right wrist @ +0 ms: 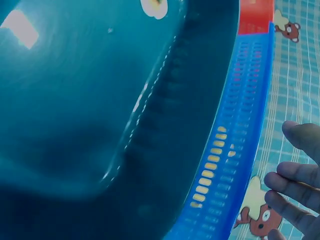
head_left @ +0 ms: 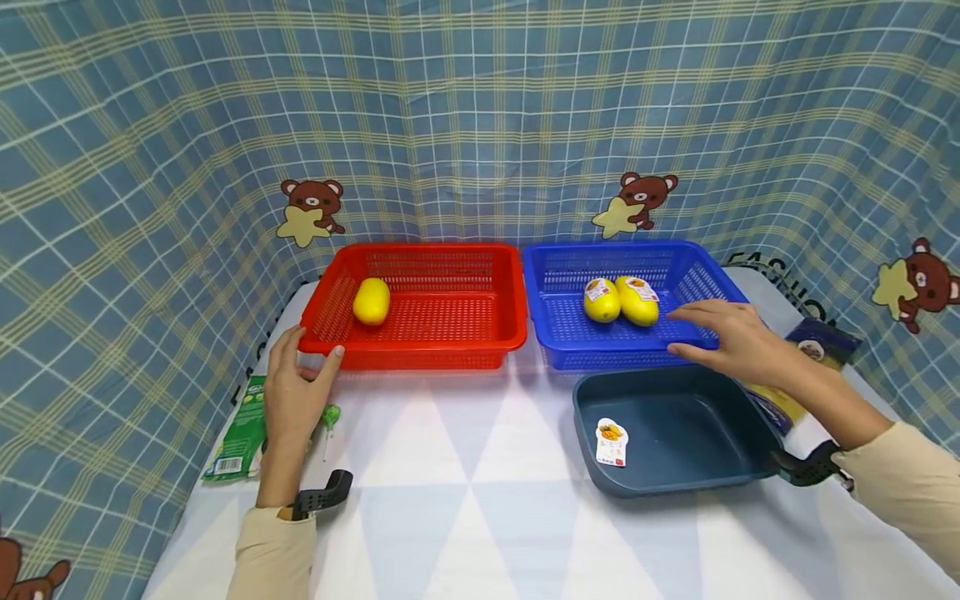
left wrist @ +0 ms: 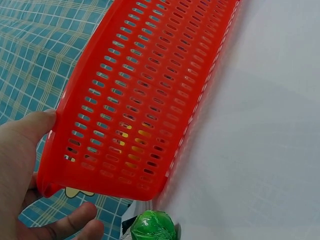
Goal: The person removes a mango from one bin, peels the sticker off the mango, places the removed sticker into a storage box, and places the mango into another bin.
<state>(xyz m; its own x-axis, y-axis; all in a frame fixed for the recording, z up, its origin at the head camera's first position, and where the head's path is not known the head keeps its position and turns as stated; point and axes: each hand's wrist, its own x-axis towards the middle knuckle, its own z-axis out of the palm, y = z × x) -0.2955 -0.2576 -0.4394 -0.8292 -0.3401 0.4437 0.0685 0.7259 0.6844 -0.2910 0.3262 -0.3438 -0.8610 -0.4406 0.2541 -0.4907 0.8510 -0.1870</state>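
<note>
My left hand (head_left: 291, 392) is at the front left corner of a red basket (head_left: 420, 360). Its thumb touches the rim, and its fingers extend along the corner. One yellow mango (head_left: 371, 302) lies inside that basket. My right hand (head_left: 731, 337) hovers by the front right corner of a blue basket (head_left: 592, 360), fingers spread and nothing held. In the blue basket two yellow mangoes (head_left: 637, 302) with stickers lie side by side. Below the right hand stands a dark teal basin (head_left: 675, 442) with a mango-picture sticker (head_left: 611, 442) inside it.
A green packet (head_left: 243, 433) lies under the left forearm, with a green lollipop (head_left: 331, 415) beside it. Partly hidden by the right arm is a dark blue and yellow packet (head_left: 821, 343). A plaid curtain (head_left: 465, 125) encloses the table (head_left: 450, 517) at the back and sides.
</note>
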